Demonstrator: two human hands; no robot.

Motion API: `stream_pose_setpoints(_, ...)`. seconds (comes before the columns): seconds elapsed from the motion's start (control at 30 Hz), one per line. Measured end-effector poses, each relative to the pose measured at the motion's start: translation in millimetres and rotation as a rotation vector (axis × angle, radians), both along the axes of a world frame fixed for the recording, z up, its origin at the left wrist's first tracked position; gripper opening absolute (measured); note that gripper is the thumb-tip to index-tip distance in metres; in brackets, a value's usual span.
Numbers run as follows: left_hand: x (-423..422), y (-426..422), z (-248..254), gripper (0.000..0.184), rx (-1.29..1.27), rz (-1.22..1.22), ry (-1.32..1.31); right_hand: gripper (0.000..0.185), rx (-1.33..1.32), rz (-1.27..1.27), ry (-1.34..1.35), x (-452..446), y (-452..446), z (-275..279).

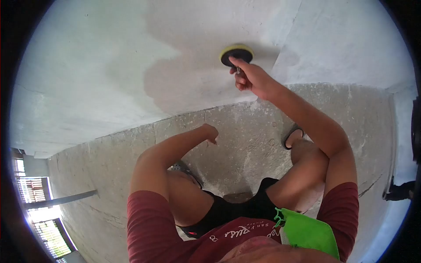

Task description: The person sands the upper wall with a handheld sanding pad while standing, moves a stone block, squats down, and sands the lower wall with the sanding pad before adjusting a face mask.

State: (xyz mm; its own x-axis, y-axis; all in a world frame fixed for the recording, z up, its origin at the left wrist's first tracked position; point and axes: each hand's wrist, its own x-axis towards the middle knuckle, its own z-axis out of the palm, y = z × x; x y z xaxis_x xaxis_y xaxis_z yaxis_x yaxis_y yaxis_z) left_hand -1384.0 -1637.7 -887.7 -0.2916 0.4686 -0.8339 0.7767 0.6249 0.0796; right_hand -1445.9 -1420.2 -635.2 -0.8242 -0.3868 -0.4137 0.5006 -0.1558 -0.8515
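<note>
My right hand (250,79) grips a round polishing pad (237,53) by the short metal stem at its back. The pad has a black disc and a yellow rim, and its yellow side faces the pale wall (87,79). Around and left of the pad the wall carries a darker, damp-looking patch (175,83). My left hand (211,133) hangs loosely over the floor beyond my left knee, with bent fingers partly hidden and nothing visible in it. It is apart from the wall.
Rough concrete floor (245,144) meets the wall along a curved line. My sandalled feet stand on either side. A green face mask (309,232) hangs by my chin. Barred windows (52,236) and a grey bar (61,200) lie at the left; a dark object (400,191) is at the right.
</note>
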Motion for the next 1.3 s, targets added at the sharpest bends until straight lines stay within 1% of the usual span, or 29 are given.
stream_pose_setpoints(0.07, -2, 7, -4, 0.049, 0.042, 0.009, 0.013, 0.051, 0.032, 0.053, 0.166, -1, -6, 18)
stream_pose_setpoints(0.17, -11, 21, -7, 0.048, 0.190, 0.038, 0.105, 0.056, 0.028, 0.071, 0.180, -14, -7, 23)
stream_pose_setpoints(0.2, -12, 25, -7, 0.047, 0.221, 0.029, 0.124, 0.060, 0.092, 0.073, 0.207, -16, -8, 21)
stream_pose_setpoints(0.23, -11, 28, -8, 0.047, 0.218, 0.040, 0.121, 0.060, 0.088, 0.084, 0.204, -15, -9, 14)
stream_pose_setpoints(0.3, -14, 35, -4, 0.046, 0.272, -0.006, 0.148, 0.062, 0.223, 0.129, 0.209, -15, -11, -6)
stream_pose_setpoints(0.37, -10, 43, 9, 0.046, 0.282, 0.004, 0.157, 0.065, 0.273, 0.147, 0.184, -11, -14, -9)
stream_pose_setpoints(0.43, -10, 45, 17, 0.046, 0.297, 0.012, 0.160, 0.067, 0.354, 0.111, 0.229, -10, -13, -4)
stream_pose_setpoints(0.5, -8, 40, 16, 0.047, 0.351, 0.051, 0.132, 0.067, 0.253, 0.052, 0.309, -11, -11, 14)
stream_pose_setpoints(0.57, -7, 30, 7, 0.047, 0.347, 0.042, 0.131, 0.067, 0.259, 0.035, 0.372, -8, -6, 37)
stream_pose_setpoints(0.6, -8, 24, 4, 0.048, 0.336, 0.028, 0.147, 0.069, 0.282, 0.051, 0.391, -7, -5, 36)
stream_pose_setpoints(0.63, -6, 18, 4, 0.048, 0.337, 0.022, 0.151, 0.069, 0.284, 0.045, 0.396, -8, -3, 26)
stream_pose_setpoints(0.7, -6, 7, 10, 0.047, 0.269, 0.012, 0.188, 0.069, 0.447, 0.128, 0.279, -13, 0, -7)
stream_pose_setpoints(0.73, -11, 4, 14, 0.047, 0.266, 0.004, 0.201, 0.069, 0.526, 0.125, 0.288, -9, -1, -11)
stream_pose_setpoints(0.77, -13, 2, 16, 0.047, 0.232, 0.026, 0.184, 0.069, 0.524, 0.121, 0.294, -12, 3, -10)
stream_pose_setpoints(0.83, -14, -3, 17, 0.046, 0.197, 0.060, 0.157, 0.067, 0.619, 0.083, 0.365, -17, 6, -10)
stream_pose_setpoints(0.9, -15, -4, 22, 0.047, 0.232, 0.097, 0.171, 0.070, 0.478, -0.011, 0.448, -15, 5, 15)
stream_pose_setpoints(0.97, -8, -4, 25, 0.047, 0.254, 0.117, 0.166, 0.072, 0.447, -0.051, 0.475, -12, 5, 32)
stream_pose_setpoints(1.0, -8, -4, 30, 0.047, 0.273, 0.126, 0.179, 0.072, 0.449, -0.055, 0.478, -12, 5, 28)
stream_pose_setpoints(1.07, -2, -6, 15, 0.047, 0.277, 0.077, 0.204, 0.071, 0.521, 0.065, 0.288, -15, 7, 2)
stream_pose_setpoints(1.1, -4, -6, 12, 0.047, 0.276, 0.035, 0.226, 0.071, 0.556, 0.065, 0.250, -14, 9, -15)
stream_pose_setpoints(1.13, -7, -1, 19, 0.047, 0.275, 0.022, 0.239, 0.069, 0.618, 0.067, 0.287, -10, 10, -21)
stream_pose_setpoints(1.17, -6, 5, 24, 0.047, 0.225, 0.048, 0.188, 0.068, 0.680, 0.073, 0.314, -8, 14, -27)
stream_pose_setpoints(1.2, -6, 8, 27, 0.047, 0.175, 0.076, 0.132, 0.068, 0.680, 0.065, 0.312, -13, 19, -31)
stream_pose_setpoints(1.23, -7, 9, 29, 0.047, 0.176, 0.071, 0.131, 0.066, 0.643, 0.035, 0.372, -13, 19, -20)
stream_pose_setpoints(1.3, -6, 10, 30, 0.048, 0.400, 0.111, 0.182, 0.064, 0.567, -0.010, 0.462, -11, 17, 13)
